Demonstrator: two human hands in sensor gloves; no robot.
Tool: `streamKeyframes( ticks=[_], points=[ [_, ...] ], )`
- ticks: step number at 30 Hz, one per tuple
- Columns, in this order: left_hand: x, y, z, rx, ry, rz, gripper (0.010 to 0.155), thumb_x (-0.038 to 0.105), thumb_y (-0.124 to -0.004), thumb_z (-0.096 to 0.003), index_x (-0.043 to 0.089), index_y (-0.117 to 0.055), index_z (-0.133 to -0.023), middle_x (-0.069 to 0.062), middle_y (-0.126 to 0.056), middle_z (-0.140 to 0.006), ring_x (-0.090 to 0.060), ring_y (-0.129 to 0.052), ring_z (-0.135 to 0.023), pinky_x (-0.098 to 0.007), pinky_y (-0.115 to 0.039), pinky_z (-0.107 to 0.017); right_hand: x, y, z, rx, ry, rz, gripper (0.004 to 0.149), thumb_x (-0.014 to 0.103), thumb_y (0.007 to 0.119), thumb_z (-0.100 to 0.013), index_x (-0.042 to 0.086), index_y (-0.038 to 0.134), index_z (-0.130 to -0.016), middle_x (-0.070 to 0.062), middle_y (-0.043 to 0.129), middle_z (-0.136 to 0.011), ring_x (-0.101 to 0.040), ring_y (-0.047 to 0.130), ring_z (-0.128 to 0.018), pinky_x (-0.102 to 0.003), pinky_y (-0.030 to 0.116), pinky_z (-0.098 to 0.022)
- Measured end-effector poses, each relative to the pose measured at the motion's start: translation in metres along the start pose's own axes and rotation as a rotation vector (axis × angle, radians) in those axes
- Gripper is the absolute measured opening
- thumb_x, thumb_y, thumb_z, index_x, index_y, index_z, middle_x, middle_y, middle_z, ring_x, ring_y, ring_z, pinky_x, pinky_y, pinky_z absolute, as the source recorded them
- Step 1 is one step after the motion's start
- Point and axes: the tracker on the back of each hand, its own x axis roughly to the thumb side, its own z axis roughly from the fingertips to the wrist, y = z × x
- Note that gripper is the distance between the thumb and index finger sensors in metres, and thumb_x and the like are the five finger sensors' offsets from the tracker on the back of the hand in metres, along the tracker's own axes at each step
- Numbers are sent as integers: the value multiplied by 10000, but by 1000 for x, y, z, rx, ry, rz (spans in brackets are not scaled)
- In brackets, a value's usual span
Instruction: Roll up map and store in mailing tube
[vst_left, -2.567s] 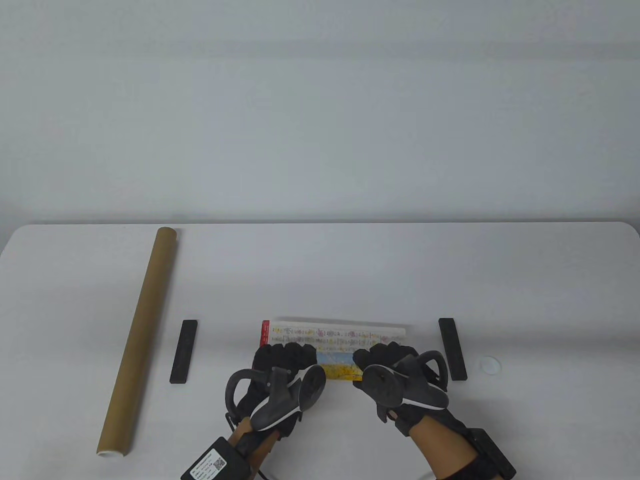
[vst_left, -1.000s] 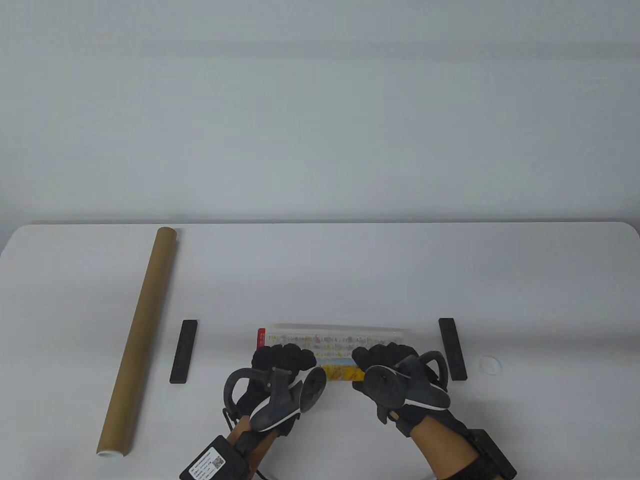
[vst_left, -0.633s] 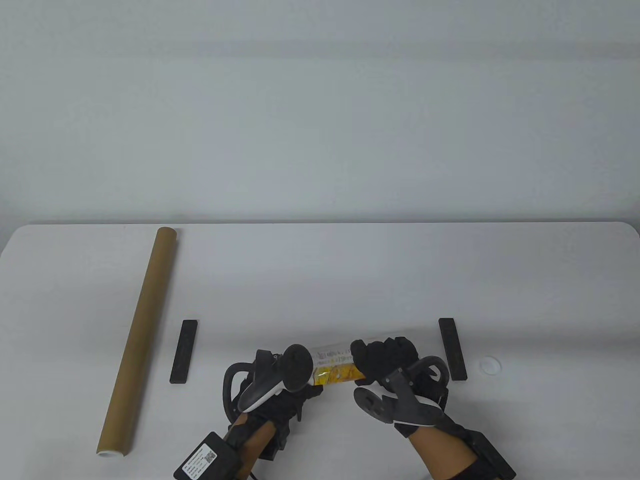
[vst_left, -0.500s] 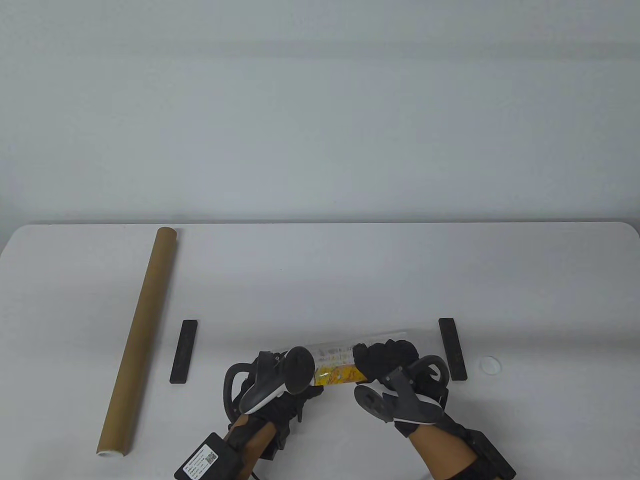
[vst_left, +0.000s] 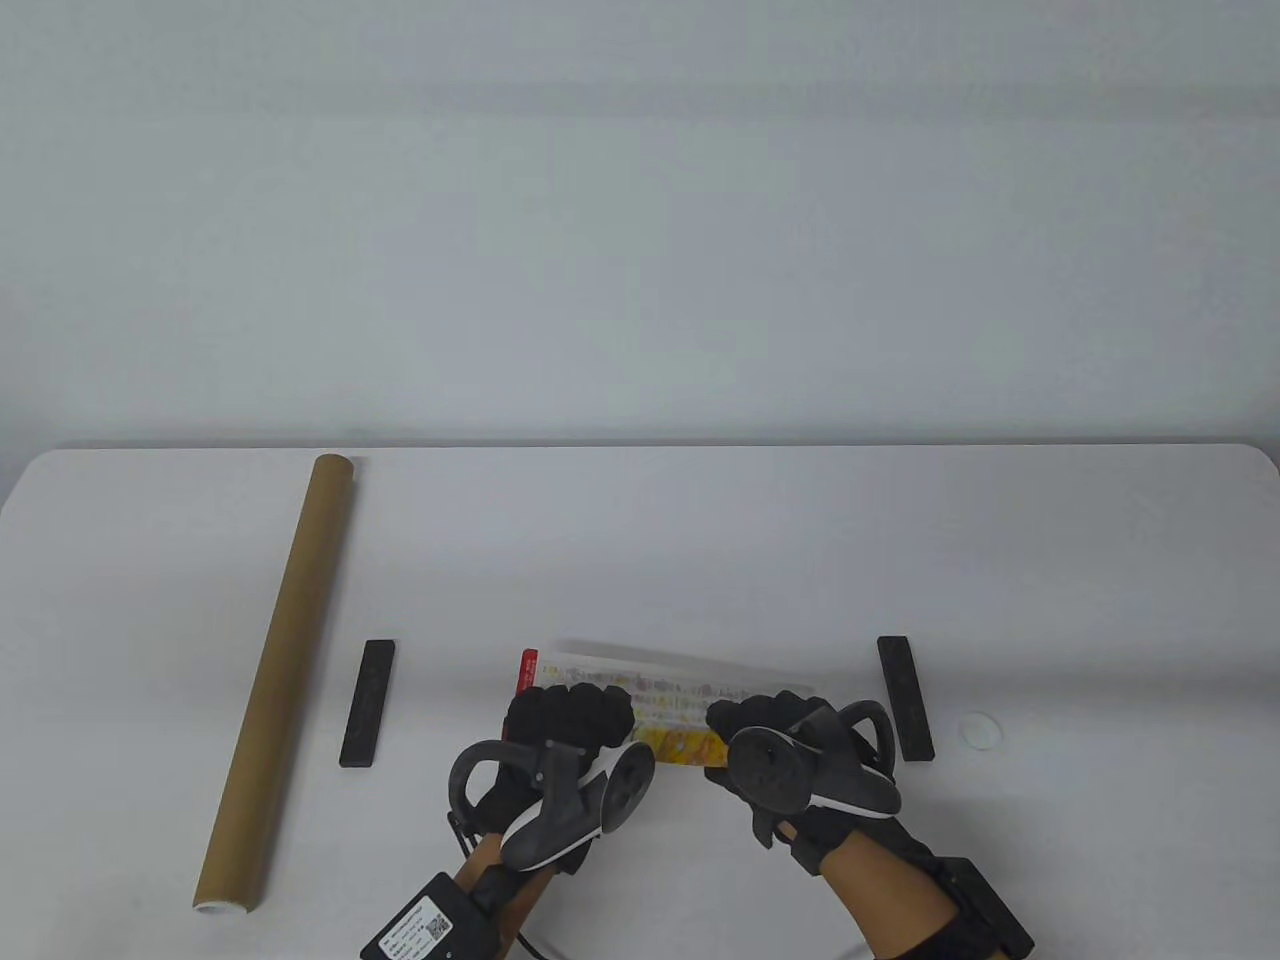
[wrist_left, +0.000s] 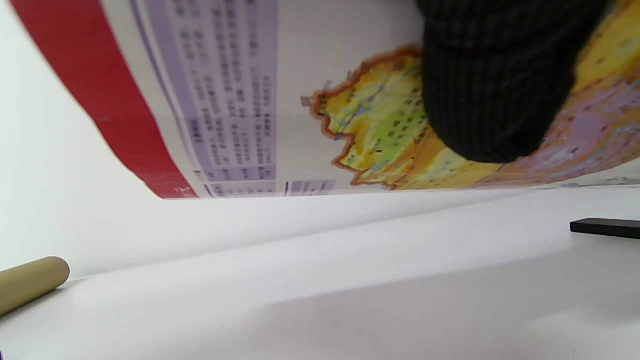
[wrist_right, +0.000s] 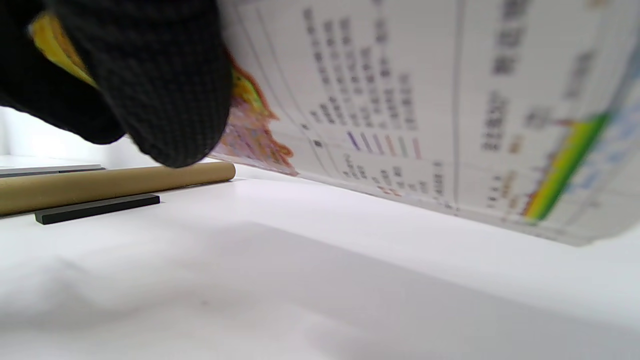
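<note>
The map (vst_left: 668, 700) lies partly rolled near the front edge of the table (vst_left: 700, 540), between the 2 hands, its red border at the left end and a loose white flap lifted on the far side. The left hand (vst_left: 570, 725) rests on top of the roll's left part, fingers curled over the paper; in the left wrist view a gloved fingertip (wrist_left: 492, 95) presses on the printed yellow area. The right hand (vst_left: 775, 730) grips the roll's right part the same way, fingers (wrist_right: 160, 85) bent against the sheet.

A black bar (vst_left: 366, 703) lies left of the map, another black bar (vst_left: 904, 697) just right of it. The mailing tube (vst_left: 279, 680) lies well to the left, running near to far. A small white cap (vst_left: 979, 729) sits right of the right bar.
</note>
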Motion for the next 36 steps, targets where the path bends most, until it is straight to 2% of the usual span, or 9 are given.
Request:
streamKeyframes(
  ticks=[6,11,16,17,23,28,32,36],
  points=[
    [-5,-3,-4,-130,18,92,465,632,-944,-302,415,-888,-709,99,-944,-573,-132,-1020,-504,-367,-806,-605,7,-3,3,-63,-23,109,626,447,954,-434,95,826,-936,-66,920,-684,-322,970,-556,-585,745,-534],
    [-15,-13,-9,-298,51,266,459,627,-948,-308,410,-893,-708,95,-947,-570,-135,-1022,-501,-369,-807,-602,16,-6,7,-136,-60,260,660,446,956,-432,113,790,-976,-71,892,-751,-339,945,-633,-602,708,-584],
    [-17,-19,-12,-363,37,321,456,628,-945,-313,409,-891,-708,96,-947,-570,-133,-1018,-505,-370,-804,-605,18,-6,6,-123,-65,283,617,438,967,-424,116,829,-931,-41,919,-674,-293,971,-546,-567,753,-551],
    [-16,-19,-11,-362,35,318,461,628,-943,-315,407,-887,-715,95,-944,-576,-133,-1016,-511,-370,-801,-609,18,-6,6,-118,-63,283,602,438,965,-421,119,839,-916,-37,924,-655,-293,972,-522,-572,757,-535],
    [-4,-10,-4,-139,44,97,558,636,-920,-324,406,-830,-824,84,-931,-702,-159,-1013,-635,-396,-774,-657,13,-4,1,-67,-29,198,573,425,957,-436,99,854,-896,-35,934,-614,-278,983,-463,-560,786,-495],
    [2,-2,1,7,12,16,561,619,-940,-307,416,-831,-819,92,-929,-702,-153,-1008,-636,-395,-768,-663,3,-3,-1,2,-4,23,566,422,955,-440,86,863,-887,-43,939,-601,-281,986,-443,-565,790,-474],
    [2,-2,1,4,7,6,529,640,-939,-285,418,-862,-759,99,-941,-626,-132,-1013,-555,-380,-783,-636,0,-1,-2,35,-9,-27,564,420,954,-443,86,862,-889,-45,938,-604,-285,983,-449,-566,786,-475],
    [2,-1,0,-19,2,18,471,633,-938,-296,415,-885,-710,94,-944,-589,-138,-1015,-522,-374,-795,-621,2,-2,0,-17,-12,23,582,431,954,-443,103,852,-913,-54,934,-643,-299,984,-502,-569,772,-505]
  ],
)
